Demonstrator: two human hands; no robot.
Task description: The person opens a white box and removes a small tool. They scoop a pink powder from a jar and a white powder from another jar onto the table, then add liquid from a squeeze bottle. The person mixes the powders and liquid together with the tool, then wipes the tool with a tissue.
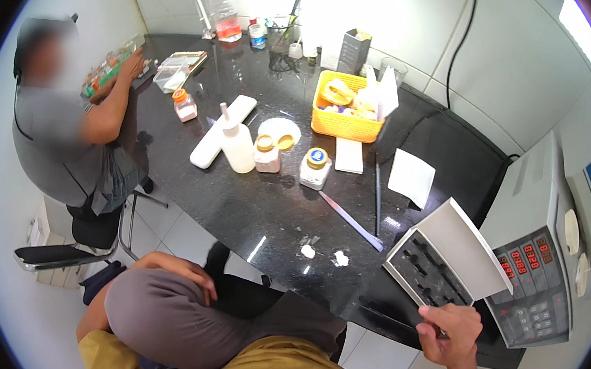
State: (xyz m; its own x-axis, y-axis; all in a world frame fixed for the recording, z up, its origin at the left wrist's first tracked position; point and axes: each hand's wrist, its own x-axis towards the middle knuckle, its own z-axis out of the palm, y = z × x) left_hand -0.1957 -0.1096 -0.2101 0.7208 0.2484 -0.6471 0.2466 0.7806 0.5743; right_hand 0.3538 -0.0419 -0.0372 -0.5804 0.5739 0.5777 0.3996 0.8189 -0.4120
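Observation:
My left hand (192,276) lies relaxed on my raised leg, fingers loosely extended and holding nothing. At the table's right front edge, my right hand (453,330) is raised with curled fingers, thumb and index finger close together. Whatever may be between them cannot be made out. Just beyond it stands an open white case (400,272) with a dark cut-out insert (432,270). Two small heaps of white powder (308,252) lie on the black tabletop. Behind them are a purple strip-like tool (350,221), a dark slim stick (377,195) and a white-powder jar with a yellow lid (316,169).
A squeeze bottle (237,148), an open pink jar (267,157) and a long white case (223,132) stand mid-table. Behind is a yellow basket (346,126). A device with red digits (532,289) stands right. Another person (69,115) sits left.

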